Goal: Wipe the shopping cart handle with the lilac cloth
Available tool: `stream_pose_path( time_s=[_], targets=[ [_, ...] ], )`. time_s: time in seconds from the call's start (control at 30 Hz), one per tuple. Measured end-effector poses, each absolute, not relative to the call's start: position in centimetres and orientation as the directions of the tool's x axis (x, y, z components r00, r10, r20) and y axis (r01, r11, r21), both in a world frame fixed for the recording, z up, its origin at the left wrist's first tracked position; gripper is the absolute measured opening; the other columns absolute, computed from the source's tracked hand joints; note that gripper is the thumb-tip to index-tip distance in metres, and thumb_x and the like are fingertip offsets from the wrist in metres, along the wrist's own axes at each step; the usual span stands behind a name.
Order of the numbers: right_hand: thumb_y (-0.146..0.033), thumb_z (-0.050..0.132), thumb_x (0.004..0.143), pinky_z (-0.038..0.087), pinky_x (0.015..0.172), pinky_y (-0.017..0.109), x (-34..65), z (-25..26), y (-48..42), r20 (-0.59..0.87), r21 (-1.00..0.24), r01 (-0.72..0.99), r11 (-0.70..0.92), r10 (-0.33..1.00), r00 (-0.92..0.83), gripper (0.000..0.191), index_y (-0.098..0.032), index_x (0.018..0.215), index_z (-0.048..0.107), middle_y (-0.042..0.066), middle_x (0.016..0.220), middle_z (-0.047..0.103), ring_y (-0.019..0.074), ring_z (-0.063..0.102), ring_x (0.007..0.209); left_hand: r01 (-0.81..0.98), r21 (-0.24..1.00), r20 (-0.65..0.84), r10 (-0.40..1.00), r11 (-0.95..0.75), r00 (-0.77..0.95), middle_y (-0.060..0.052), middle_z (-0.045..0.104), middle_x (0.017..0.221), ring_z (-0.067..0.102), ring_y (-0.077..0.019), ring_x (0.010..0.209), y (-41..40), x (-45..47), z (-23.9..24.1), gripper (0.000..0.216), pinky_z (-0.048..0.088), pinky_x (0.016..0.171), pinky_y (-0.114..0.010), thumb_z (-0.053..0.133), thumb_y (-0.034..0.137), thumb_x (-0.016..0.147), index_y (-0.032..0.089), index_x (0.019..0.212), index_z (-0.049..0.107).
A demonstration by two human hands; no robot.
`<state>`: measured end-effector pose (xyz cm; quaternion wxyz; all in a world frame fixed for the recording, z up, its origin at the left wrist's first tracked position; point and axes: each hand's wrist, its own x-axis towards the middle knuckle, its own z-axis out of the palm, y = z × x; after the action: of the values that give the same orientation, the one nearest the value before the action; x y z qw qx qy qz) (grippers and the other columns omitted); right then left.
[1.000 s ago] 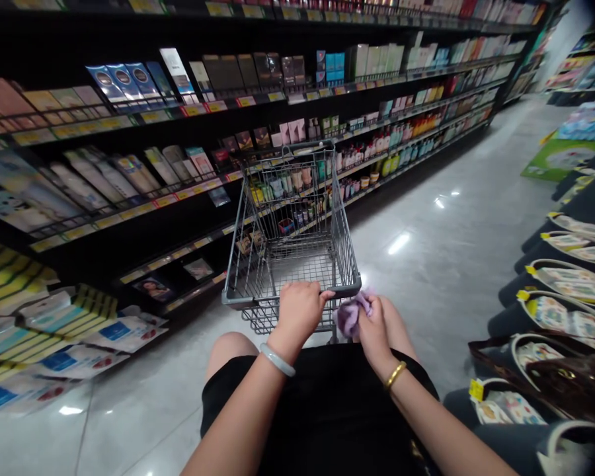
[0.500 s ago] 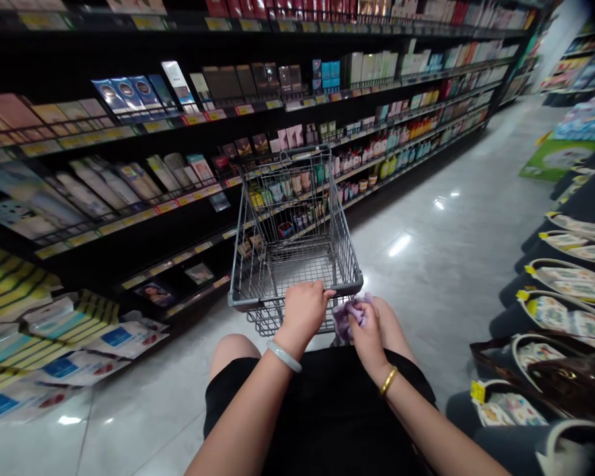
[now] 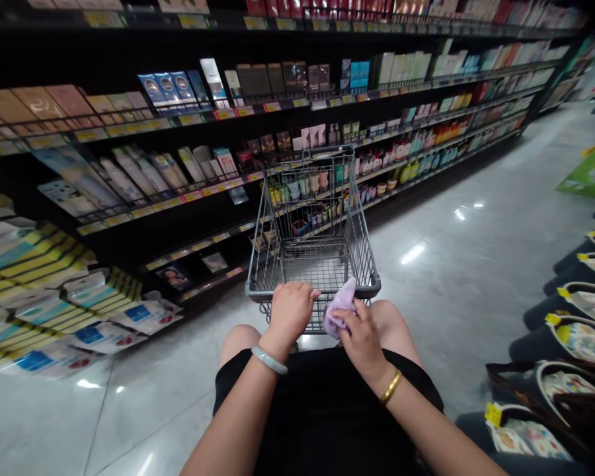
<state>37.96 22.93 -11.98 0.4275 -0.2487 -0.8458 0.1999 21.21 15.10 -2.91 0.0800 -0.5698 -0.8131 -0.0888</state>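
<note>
A grey wire shopping cart [image 3: 365, 241] stands in front of my knees, its basket bare down to the wire floor. My left hand [image 3: 291, 309], with a pale bangle at the wrist, is closed over the left-middle of the cart's handle. Bunched in the fingers of my right hand [image 3: 365, 338] is a light purple cloth [image 3: 344, 301]. The cloth lies against the right part of the handle, its upper corner sticking up above the bar. A gold bangle circles my right wrist.
Long black shelves [image 3: 198, 120] of boxed and bottled goods run along the left and ahead. Stacked packages [image 3: 123, 317] stand at the lower left. Dark round bins [image 3: 520, 423] with pale rims line the right side. Grey shiny floor [image 3: 441, 291] stretches between them.
My right hand has raised the purple cloth from beside the handle's right end onto the bar. My left hand sits further left along the handle. The view has turned leftward.
</note>
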Motion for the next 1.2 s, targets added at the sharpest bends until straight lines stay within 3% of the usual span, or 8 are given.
stream_pose_path(
  time_s=[0.13, 0.33, 0.53, 0.63, 0.77, 0.97, 1.1, 1.2],
  targets=[
    [-0.012, 0.055, 0.083, 0.046, 0.099, 0.05, 38.0, -8.7, 23.8, 0.719, -0.472, 0.283, 0.835, 0.55, -0.425, 0.036, -0.033, 0.107, 0.07, 0.008, 0.119, 0.049, 0.0279, 0.05, 0.111, 0.935, 0.073, 0.238, 0.904, 0.348, -0.355, -0.005, 0.067, 0.083, 0.06, -0.0218, 0.085, 14.9, 21.0, -3.1, 0.032, 0.034, 0.078, -0.035, 0.042, 0.04, 0.099, 0.02, 0.083, 0.062],
    [-0.014, 0.06, 0.08, 0.049, 0.094, 0.047, 36.3, -6.8, 23.4, 0.656, -0.356, 0.19, 0.915, 0.39, -0.646, 0.028, -0.028, 0.101, 0.072, 0.008, 0.115, 0.057, 0.0272, 0.052, 0.106, 0.934, 0.094, 0.257, 0.898, 0.346, -0.358, -0.004, 0.067, 0.082, 0.06, -0.0226, 0.084, 15.0, 21.3, -3.3, 0.028, 0.036, 0.08, -0.037, 0.043, 0.035, 0.098, 0.02, 0.084, 0.063],
    [-0.02, 0.055, 0.086, 0.045, 0.099, 0.046, 36.9, -3.5, 24.7, 0.754, -0.437, 0.279, 0.855, 0.518, -0.404, 0.031, -0.019, 0.115, 0.067, 0.013, 0.121, 0.053, 0.0282, 0.05, 0.117, 0.933, 0.113, 0.386, 0.85, 0.343, -0.359, -0.001, 0.07, 0.089, 0.059, -0.0202, 0.09, 13.8, 19.8, -2.7, 0.027, 0.02, 0.11, -0.047, 0.043, 0.037, 0.099, 0.025, 0.096, 0.067],
    [-0.025, 0.054, 0.089, 0.042, 0.099, 0.047, 36.1, -3.3, 26.2, 0.641, -0.365, 0.382, 0.849, 0.526, -0.559, 0.03, -0.02, 0.116, 0.066, 0.012, 0.124, 0.055, 0.0298, 0.05, 0.116, 0.906, 0.099, 0.39, 0.822, 0.411, -0.415, -0.003, 0.07, 0.085, 0.059, -0.0213, 0.089, 13.2, 18.7, -2.8, 0.037, 0.02, 0.109, -0.049, 0.039, 0.04, 0.099, 0.023, 0.086, 0.069],
    [-0.036, 0.051, 0.094, 0.044, 0.085, 0.038, 33.5, -3.6, 26.1, 0.454, -0.3, 0.426, 0.854, 0.52, -0.723, 0.025, -0.02, 0.104, 0.068, 0.01, 0.104, 0.063, 0.0242, 0.057, 0.093, 0.893, 0.074, 0.316, 0.839, 0.444, -0.443, -0.007, 0.068, 0.075, 0.058, -0.0229, 0.081, 13.3, 18.3, -3.4, 0.049, 0.033, 0.089, -0.044, 0.033, 0.041, 0.1, 0.019, 0.073, 0.067],
    [-0.035, 0.044, 0.098, 0.043, 0.083, 0.031, 29.1, -3.3, 23.6, 0.435, -0.376, 0.281, 0.883, 0.436, -0.788, 0.026, -0.021, 0.108, 0.064, 0.008, 0.106, 0.064, 0.0207, 0.058, 0.096, 0.896, 0.078, 0.264, 0.858, 0.437, -0.441, -0.007, 0.067, 0.077, 0.058, -0.0237, 0.081, 13.7, 18.3, -3.6, 0.03, 0.033, 0.077, -0.04, 0.044, 0.027, 0.094, 0.018, 0.074, 0.066],
    [-0.038, 0.041, 0.099, 0.042, 0.074, 0.031, 30.2, -2.8, 24.4, 0.346, -0.297, 0.38, 0.876, 0.469, -0.813, 0.03, -0.021, 0.115, 0.06, 0.007, 0.099, 0.065, 0.0204, 0.061, 0.087, 0.893, 0.089, 0.328, 0.834, 0.441, -0.444, -0.005, 0.069, 0.08, 0.059, -0.0214, 0.084, 12.6, 17.7, -3.3, 0.041, 0.034, 0.091, -0.041, 0.035, 0.031, 0.099, 0.019, 0.077, 0.066],
    [-0.039, 0.037, 0.1, 0.039, 0.066, 0.032, 31.6, -2.1, 25.1, 0.287, -0.176, 0.533, 0.827, 0.561, -0.776, 0.033, -0.018, 0.105, 0.063, 0.008, 0.089, 0.065, 0.021, 0.06, 0.076, 0.869, 0.098, 0.412, 0.775, 0.485, -0.479, -0.003, 0.07, 0.087, 0.059, -0.021, 0.092, 11.6, 17.2, -3.4, 0.039, 0.022, 0.109, -0.045, 0.035, 0.034, 0.1, 0.021, 0.082, 0.067]
  ],
)
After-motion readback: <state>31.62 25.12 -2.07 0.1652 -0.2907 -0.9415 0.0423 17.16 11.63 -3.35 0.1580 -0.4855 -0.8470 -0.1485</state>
